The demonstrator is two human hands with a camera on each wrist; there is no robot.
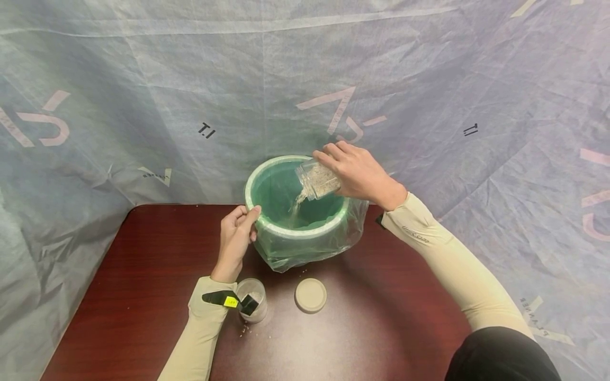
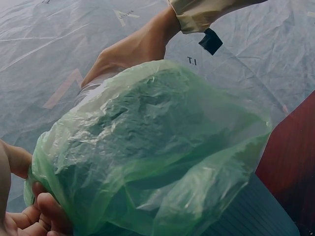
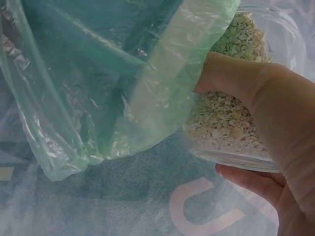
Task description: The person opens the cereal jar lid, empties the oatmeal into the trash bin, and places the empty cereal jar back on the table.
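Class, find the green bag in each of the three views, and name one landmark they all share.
Head: the green bag sits around the centre.
Left wrist: the green bag covers the middle and bottom.
Right wrist: the green bag fills the upper left.
Shared landmark: the right hand.

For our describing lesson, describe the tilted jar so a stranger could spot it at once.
At the dark red table, find the green-bagged bin. Over its opening, the right hand holds a clear jar, pale flakes spilling from its mouth. Unlike the upright container on the table, it is raised and tilted.
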